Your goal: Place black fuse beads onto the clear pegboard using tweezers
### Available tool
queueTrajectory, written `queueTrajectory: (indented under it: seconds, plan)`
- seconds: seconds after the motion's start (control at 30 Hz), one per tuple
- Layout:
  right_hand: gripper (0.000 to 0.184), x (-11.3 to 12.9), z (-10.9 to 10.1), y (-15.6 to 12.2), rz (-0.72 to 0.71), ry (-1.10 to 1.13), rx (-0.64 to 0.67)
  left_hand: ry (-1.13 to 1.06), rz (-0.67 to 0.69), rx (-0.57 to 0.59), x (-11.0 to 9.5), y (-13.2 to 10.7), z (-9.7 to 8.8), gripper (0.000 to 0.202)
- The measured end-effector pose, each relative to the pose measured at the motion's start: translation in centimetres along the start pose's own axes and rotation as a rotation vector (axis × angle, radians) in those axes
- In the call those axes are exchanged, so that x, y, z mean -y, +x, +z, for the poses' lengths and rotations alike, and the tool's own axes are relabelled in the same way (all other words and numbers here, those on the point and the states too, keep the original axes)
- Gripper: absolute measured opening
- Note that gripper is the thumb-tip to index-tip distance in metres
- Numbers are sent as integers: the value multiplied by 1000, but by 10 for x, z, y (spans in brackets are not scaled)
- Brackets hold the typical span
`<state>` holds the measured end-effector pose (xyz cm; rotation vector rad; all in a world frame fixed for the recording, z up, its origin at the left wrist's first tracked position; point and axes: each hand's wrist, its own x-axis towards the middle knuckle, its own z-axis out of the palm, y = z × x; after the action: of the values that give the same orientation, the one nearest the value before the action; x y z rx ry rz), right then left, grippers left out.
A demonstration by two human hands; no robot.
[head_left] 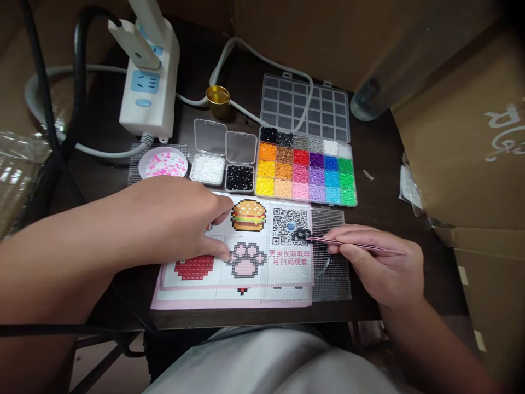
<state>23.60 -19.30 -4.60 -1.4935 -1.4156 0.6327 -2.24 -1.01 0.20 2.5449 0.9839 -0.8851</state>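
The left hand (172,219) reaches in from the near left corner of the surface (381,191), forearm low and level, palm down. Its fingers are curled and press flat on the pattern sheet (246,257), with fingertips beside the printed paw picture and the burger picture; its grip closes on nothing, it only pins the paper. The right hand (377,262) comes in from the near right corner, wrist bent inward, fingers pinched narrowly around a pair of pink tweezers (356,245) held nearly level. The tweezer tips point left and meet a small clump of black beads (301,235) lying on the clear pegboard (332,257), which overlaps the right part of the pattern sheet near the front edge.

Toward the middle of the surface sits a bead organiser (305,172) with many coloured compartments, its clear lid standing open behind it. Left of it are two small open boxes, one of white beads (208,168) and one of black beads, and a round dish of pink beads (163,163). At the far left corner lies a white power strip (150,82) with cables, and a gold cap (217,100) stands near the far edge. Cardboard boxes (471,137) crowd the right side and the back.
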Motion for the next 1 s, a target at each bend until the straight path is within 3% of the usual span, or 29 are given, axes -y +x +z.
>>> queueTrajectory:
  seconds: [0.17,1.0]
  plan:
    - [21,-5,-1,-8,26,-41,-17,-27,24,28,3,1,3,51]
    - [17,-13,-2,-14,70,-33,-1,-64,40,7,3,1,6,49]
